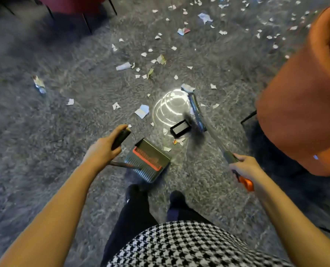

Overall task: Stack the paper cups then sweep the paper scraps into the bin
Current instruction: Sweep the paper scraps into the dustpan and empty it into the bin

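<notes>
Several white paper scraps (144,54) lie scattered over the grey carpet, thickest ahead and to the far right. My left hand (104,149) grips the dark handle of a grey dustpan (147,160) with a red comb edge, which sits on the floor in front of my feet. My right hand (244,166) grips the broom handle (227,157), whose orange end sticks out behind my fist. The blurred broom head (196,114) is on the carpet just beyond the dustpan, next to a small black rectangular object (180,128). No paper cups are in view.
An orange chair (303,105) fills the right side, close to my right hand. A dark red chair with black legs (79,8) stands at the far left. A crumpled wrapper (38,84) lies alone at the left. My feet (154,195) stand behind the dustpan.
</notes>
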`<state>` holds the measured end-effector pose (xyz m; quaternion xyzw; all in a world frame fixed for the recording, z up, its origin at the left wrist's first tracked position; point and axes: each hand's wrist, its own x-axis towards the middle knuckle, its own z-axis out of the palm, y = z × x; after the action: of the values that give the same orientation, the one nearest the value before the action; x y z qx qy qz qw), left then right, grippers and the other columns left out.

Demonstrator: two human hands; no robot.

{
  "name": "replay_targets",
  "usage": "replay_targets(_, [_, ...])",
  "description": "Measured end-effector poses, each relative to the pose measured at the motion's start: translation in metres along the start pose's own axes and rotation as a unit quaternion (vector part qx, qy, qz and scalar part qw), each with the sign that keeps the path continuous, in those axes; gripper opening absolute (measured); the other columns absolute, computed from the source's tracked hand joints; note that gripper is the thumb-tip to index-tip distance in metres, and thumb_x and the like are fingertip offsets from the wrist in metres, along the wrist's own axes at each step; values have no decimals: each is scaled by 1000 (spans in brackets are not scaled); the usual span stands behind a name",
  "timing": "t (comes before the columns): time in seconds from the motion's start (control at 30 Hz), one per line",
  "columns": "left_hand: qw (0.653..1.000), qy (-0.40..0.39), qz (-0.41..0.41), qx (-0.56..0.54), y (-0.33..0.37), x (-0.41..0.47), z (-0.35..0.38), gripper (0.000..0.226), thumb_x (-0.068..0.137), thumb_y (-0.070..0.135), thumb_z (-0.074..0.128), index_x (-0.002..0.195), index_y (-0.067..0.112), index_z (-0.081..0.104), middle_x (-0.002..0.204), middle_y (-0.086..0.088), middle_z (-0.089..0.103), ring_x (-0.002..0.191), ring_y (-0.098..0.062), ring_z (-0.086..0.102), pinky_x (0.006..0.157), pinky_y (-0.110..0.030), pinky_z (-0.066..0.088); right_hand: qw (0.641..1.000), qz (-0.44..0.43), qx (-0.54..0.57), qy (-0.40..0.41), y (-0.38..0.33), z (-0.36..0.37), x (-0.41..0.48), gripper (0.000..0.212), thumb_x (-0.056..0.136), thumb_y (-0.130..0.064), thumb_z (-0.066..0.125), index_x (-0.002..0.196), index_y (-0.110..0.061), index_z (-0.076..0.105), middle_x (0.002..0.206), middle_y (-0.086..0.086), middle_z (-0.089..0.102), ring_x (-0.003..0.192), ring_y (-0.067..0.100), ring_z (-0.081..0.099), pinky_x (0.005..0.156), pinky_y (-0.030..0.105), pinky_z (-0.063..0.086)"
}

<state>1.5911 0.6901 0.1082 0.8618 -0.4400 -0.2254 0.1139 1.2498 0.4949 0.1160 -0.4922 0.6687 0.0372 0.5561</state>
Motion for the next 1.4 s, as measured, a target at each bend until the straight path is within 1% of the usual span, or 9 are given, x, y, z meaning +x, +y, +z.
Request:
replay_targets(0.17, [995,-62,69,23,-26,80,-32,79,89,9,59,148,41,17,108,-20,65,87,-35,63,65,-38,46,999,24,-19,39,-37,32,36,55,81,6,60,134,-4,48,75,13,57,47,20,48,28,15,34])
replay_targets(0.3, [984,-94,149,20,-56,130,-59,81,86,4,60,148,36,19,109,-18,66,95,-33,63,73,-38,46,994,64,16,84,-57,82,47,46,82,11,55,126,-3,55,57,11,48,20,9,39,25,12,29])
replay_targets(0.57, [950,-177,258,-8,-112,204,-91,77,86,6,62,144,42,26,98,-3,65,81,-18,61,68,-27,39,986,94,58,126,-103,165,47,43,83,11,53,122,-6,58,57,9,47,33,18,43,26,12,31])
replay_targets(0.7, [936,-207,286,-15,-123,229,-95,76,86,2,62,142,42,32,98,-1,63,70,-9,58,60,-11,38,981,127,80,120,-119,181,54,45,85,9,52,126,-9,56,65,10,48,41,20,45,28,12,32])
replay_targets(0.83, [930,-191,312,44,-121,246,-100,76,85,9,64,144,42,29,96,-5,64,75,-20,57,64,-27,37,980,155,69,107,-133,187,60,49,85,10,50,129,-12,53,66,10,49,46,19,41,31,13,35])
replay_targets(0.93, [926,-171,328,75,-114,250,-102,71,88,16,62,145,43,28,106,-7,66,84,-26,61,64,-29,32,984,156,23,83,-139,188,62,47,85,10,48,129,-8,50,65,11,48,46,19,42,34,16,36])
replay_targets(1.07, [925,-144,340,90,-106,252,-106,67,91,19,60,145,42,27,101,-7,66,80,-25,59,62,-30,32,986,150,-39,60,-152,186,62,23,85,5,51,108,6,52,67,17,52,53,27,54,52,32,44])
replay_targets(1.17, [927,-137,339,83,-101,252,-106,67,91,19,60,146,42,27,100,-8,66,79,-25,59,62,-30,33,982,138,-123,33,-166,181,61,10,87,3,48,96,5,47,70,19,55,56,29,58,49,32,45])
replay_targets(1.4, [933,-110,333,80,-90,259,-99,68,90,18,61,145,43,30,83,-1,59,65,-16,47,56,-30,30,976,128,-177,-3,-166,180,70,33,86,0,55,116,11,50,73,17,53,61,29,52,57,35,46])
